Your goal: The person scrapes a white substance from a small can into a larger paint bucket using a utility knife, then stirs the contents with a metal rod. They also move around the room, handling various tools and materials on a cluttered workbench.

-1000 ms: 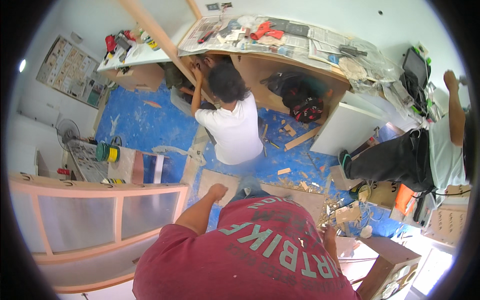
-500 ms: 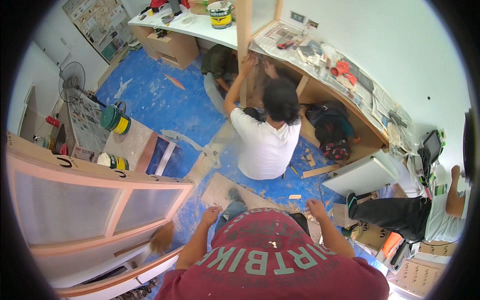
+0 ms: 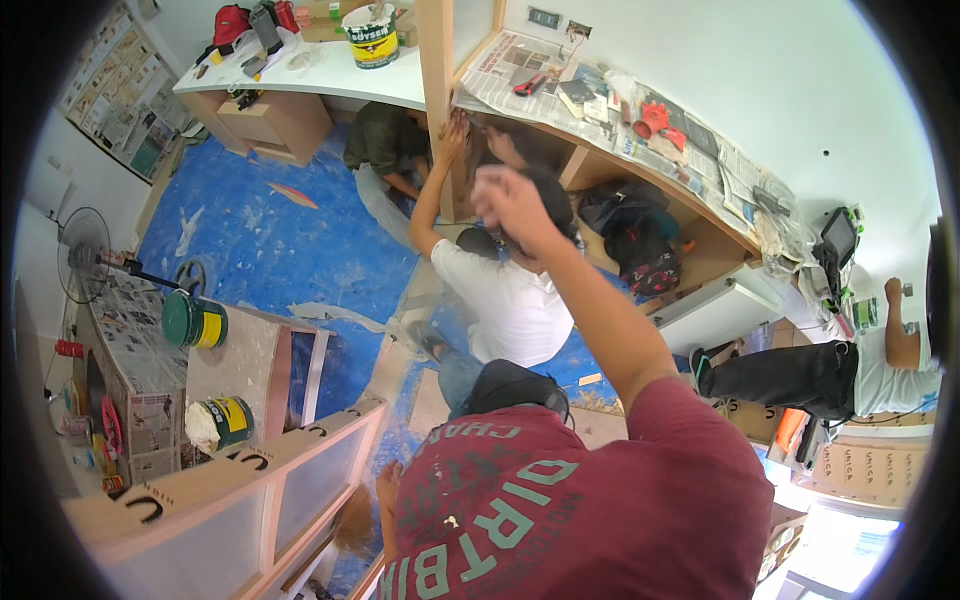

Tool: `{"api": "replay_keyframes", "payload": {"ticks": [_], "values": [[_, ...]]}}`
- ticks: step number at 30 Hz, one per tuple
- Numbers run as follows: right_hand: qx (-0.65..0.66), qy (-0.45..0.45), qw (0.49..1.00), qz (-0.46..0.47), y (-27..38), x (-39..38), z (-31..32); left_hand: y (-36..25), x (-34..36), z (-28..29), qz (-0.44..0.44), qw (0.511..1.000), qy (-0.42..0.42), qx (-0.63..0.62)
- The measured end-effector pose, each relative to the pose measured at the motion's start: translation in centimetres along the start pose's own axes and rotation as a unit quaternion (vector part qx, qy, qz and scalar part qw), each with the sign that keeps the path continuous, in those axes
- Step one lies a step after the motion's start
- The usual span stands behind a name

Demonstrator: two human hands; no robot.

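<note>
The bare right hand (image 3: 512, 205) is being held loosely spread before a white-shirted co-worker (image 3: 505, 320); how the left hand (image 3: 388, 487) is being held cannot be told

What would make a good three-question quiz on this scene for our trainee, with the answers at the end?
1. For the camera wearer, which hand appears higher in the picture, left or right?
2. True or false: an electric fan stands at the picture's left side.
3. Fill in: the open floor is mostly ____ in colour.

Key: 1. The right hand. 2. True. 3. Blue.
</note>
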State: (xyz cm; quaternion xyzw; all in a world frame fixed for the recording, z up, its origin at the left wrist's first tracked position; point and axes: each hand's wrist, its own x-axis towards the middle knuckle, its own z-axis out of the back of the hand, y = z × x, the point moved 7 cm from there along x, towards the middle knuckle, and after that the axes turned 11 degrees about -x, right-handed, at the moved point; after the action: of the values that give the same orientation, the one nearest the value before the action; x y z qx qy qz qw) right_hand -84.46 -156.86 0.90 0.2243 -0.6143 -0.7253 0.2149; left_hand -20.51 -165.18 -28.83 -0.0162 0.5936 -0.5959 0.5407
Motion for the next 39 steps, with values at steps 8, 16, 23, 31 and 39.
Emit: {"api": "replay_keyframes", "payload": {"ticks": [8, 16, 23, 31, 39], "values": [[-0.305, -0.318, 0.896, 0.046, -3.3, 26.5, 10.1, -6.0, 10.9, 2.8, 0.078, 0.997, 0.008, 0.006], [-0.518, -0.232, 0.823, 0.011, -14.1, 41.9, 14.1, -19.8, 23.0, 9.0, 0.118, 0.993, -0.02, 0.006], [-0.605, -0.24, 0.714, -0.257, -13.0, 42.2, 17.7, -27.9, 31.4, 10.9, 0.126, 0.992, -0.008, 0.025], [-0.542, -0.3, 0.709, -0.337, -13.6, 40.6, 20.6, -33.9, 39.0, 13.4, 0.114, 0.99, 0.031, 0.079], [-0.493, -0.269, 0.73, -0.39, -15.3, 42.1, 21.9, -36.0, 42.1, 17.2, 0.103, 0.99, 0.042, 0.086]]}}
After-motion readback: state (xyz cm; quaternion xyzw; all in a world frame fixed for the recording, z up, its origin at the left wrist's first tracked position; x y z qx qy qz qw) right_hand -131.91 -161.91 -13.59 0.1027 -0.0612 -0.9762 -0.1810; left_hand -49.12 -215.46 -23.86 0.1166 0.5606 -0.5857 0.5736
